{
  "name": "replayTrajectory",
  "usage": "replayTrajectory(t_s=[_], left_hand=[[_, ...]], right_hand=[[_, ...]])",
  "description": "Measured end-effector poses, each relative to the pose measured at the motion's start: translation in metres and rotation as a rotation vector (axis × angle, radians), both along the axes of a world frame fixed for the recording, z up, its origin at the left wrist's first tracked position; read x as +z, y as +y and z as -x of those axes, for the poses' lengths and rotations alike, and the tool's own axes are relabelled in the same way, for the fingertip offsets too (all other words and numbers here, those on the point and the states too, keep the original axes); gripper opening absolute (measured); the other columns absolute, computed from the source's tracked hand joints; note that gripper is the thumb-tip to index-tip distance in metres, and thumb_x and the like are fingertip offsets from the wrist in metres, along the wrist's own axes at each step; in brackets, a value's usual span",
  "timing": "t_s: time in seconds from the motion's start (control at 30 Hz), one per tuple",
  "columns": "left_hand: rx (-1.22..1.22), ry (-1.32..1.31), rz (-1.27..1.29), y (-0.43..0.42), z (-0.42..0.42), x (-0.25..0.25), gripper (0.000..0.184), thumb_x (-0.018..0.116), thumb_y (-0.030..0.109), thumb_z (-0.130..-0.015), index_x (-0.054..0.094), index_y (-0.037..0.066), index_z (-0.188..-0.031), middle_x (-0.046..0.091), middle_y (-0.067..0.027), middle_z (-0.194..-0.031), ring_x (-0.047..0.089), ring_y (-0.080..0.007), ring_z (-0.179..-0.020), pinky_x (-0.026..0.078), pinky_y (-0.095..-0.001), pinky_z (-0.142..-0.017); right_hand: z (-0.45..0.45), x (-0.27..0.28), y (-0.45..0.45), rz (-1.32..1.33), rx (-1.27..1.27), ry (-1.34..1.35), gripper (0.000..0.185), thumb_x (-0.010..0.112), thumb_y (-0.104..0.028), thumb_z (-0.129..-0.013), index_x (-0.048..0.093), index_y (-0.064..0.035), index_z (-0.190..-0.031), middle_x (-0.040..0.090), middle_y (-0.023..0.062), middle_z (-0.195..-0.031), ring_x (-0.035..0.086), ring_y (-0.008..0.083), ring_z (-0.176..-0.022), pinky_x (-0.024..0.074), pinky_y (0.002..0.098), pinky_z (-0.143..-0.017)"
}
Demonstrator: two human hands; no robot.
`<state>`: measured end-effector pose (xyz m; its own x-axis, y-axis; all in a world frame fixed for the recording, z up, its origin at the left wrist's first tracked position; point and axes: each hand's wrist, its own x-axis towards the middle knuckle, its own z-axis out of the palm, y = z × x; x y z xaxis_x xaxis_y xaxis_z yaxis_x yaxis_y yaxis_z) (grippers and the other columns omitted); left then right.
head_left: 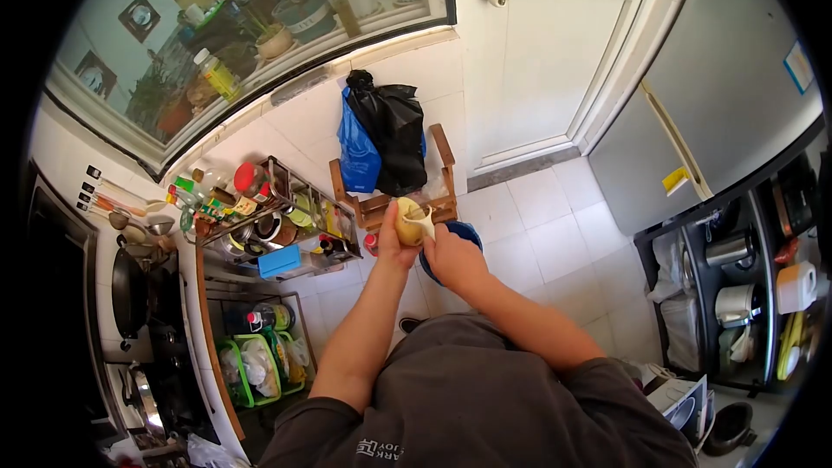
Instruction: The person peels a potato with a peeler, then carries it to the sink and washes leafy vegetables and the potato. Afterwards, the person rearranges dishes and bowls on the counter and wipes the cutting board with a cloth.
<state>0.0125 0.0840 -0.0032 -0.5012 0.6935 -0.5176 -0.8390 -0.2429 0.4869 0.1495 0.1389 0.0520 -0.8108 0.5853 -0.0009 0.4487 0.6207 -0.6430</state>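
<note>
In front of my body, my left hand is closed round a yellowish potato, part of whose surface looks peeled. My right hand grips a small white peeler whose head lies against the potato's right side. Most of the peeler's handle is hidden in the fingers. Below the right hand is a blue bin, partly covered by that hand and forearm.
Beyond the hands stands a wooden chair with black and blue bags. A condiment rack and stove stand left. On the right are a fridge and a pot shelf. A white door is at the back.
</note>
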Motion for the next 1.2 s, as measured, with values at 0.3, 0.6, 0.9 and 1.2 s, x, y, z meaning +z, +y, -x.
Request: replayTrajectory(t_s=[0.3,0.6,0.9,1.2], left_hand=[[0.129,-0.190,0.096,0.006,0.009,0.016,0.060,0.054,0.066,-0.074,0.057,0.012,-0.101,0.056,-0.0075,-0.094,0.053,-0.0279,-0.093,0.045,-0.0477,-0.079],[-0.023,-0.056,-0.021,0.004,0.002,0.014,0.056,0.053,0.062,-0.078,0.056,0.012,-0.103,0.058,-0.0081,-0.100,0.055,-0.0271,-0.093,0.045,-0.0459,-0.081],[0.002,-0.105,0.007,0.017,-0.001,0.009,0.050,0.056,0.057,-0.077,0.056,0.010,-0.097,0.059,-0.0102,-0.091,0.057,-0.0290,-0.081,0.049,-0.0457,-0.071],[0.257,-0.165,0.105,0.018,0.004,0.019,0.051,0.056,0.055,-0.077,0.054,0.009,-0.099,0.056,-0.0128,-0.089,0.055,-0.0328,-0.077,0.051,-0.0464,-0.068]], right_hand=[[-0.025,-0.008,-0.015,-0.062,-0.037,0.088,0.026,0.046,-0.029,-0.089,0.046,-0.0036,-0.092,0.058,0.0176,-0.069,0.058,0.0373,-0.058,0.0467,0.0469,-0.051],[-0.014,-0.001,-0.010,-0.092,-0.059,0.128,0.022,0.048,-0.028,-0.089,0.045,-0.0070,-0.095,0.058,0.0160,-0.071,0.058,0.0352,-0.060,0.0472,0.0455,-0.050],[-0.012,-0.006,-0.010,-0.153,-0.068,0.146,0.026,0.048,-0.027,-0.088,0.045,-0.0046,-0.101,0.056,0.0141,-0.068,0.058,0.0338,-0.057,0.0490,0.0432,-0.049],[-0.016,-0.020,-0.029,-0.111,0.007,0.046,0.022,0.047,-0.027,-0.089,0.043,-0.0052,-0.092,0.056,0.0167,-0.066,0.058,0.0346,-0.052,0.0470,0.0431,-0.043]])
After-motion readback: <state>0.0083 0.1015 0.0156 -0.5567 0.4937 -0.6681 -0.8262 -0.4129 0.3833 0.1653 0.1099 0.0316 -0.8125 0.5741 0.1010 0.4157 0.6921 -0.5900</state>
